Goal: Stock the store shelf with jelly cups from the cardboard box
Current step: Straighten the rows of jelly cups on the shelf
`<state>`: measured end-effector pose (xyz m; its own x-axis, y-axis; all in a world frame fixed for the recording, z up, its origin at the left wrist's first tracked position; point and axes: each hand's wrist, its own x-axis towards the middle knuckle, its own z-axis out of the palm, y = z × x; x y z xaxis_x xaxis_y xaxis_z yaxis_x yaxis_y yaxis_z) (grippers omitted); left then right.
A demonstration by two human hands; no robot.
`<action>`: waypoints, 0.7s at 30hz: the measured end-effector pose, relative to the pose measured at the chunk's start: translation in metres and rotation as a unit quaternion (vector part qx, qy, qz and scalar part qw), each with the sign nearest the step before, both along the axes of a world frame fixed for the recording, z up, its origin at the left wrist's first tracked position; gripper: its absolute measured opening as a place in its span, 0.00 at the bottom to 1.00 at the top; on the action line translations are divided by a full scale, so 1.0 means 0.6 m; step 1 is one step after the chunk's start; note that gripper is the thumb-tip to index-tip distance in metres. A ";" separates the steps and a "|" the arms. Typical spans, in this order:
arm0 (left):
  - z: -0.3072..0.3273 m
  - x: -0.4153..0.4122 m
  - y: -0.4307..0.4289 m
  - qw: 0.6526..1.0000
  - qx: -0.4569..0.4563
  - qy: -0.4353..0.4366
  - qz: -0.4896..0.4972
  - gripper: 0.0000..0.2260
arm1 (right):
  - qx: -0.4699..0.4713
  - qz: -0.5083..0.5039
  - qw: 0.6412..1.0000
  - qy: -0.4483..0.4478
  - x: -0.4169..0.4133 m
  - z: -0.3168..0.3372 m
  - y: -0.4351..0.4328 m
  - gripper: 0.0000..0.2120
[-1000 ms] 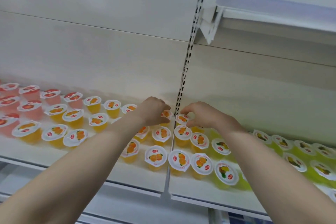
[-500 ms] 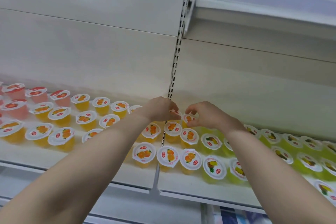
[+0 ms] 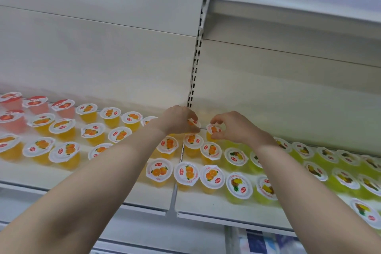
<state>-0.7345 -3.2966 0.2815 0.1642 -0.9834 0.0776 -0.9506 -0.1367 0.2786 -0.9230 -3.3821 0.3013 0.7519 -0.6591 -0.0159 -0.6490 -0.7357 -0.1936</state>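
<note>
A person's left hand [image 3: 178, 119] curled its fingers round one orange jelly cup [image 3: 193, 123] while the right hand [image 3: 239, 130] pinched a second cup [image 3: 214, 130] at the back row of the store shelf [image 3: 206, 204], where lowering both upright beside their neighbours looked wisest.

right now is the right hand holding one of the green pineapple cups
No, the right hand pinches an orange jelly cup in the back row, while the green pineapple cups stand further right.
</note>
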 end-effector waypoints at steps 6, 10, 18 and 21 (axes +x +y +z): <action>0.017 -0.002 0.044 0.995 -0.053 -0.030 -0.084 0.19 | 0.065 0.037 0.995 -0.070 -0.039 0.027 0.033 0.15; 0.008 -0.024 0.060 0.988 0.013 -0.100 -0.119 0.28 | 0.107 0.030 0.994 -0.012 -0.047 0.020 0.060 0.23; 0.018 -0.044 0.084 0.981 0.037 -0.159 -0.109 0.30 | 0.046 0.016 0.997 0.052 -0.043 0.007 0.079 0.28; 0.021 -0.046 0.099 0.983 0.046 -0.150 -0.099 0.28 | 0.039 0.006 0.998 0.053 -0.043 0.004 0.079 0.27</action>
<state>-0.7622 -3.2372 0.2940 -0.0480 -0.9988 0.0020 -0.9986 0.0479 -0.0221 -0.9487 -3.3348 0.3037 0.7514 -0.6434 -0.1466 -0.6598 -0.7292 -0.1816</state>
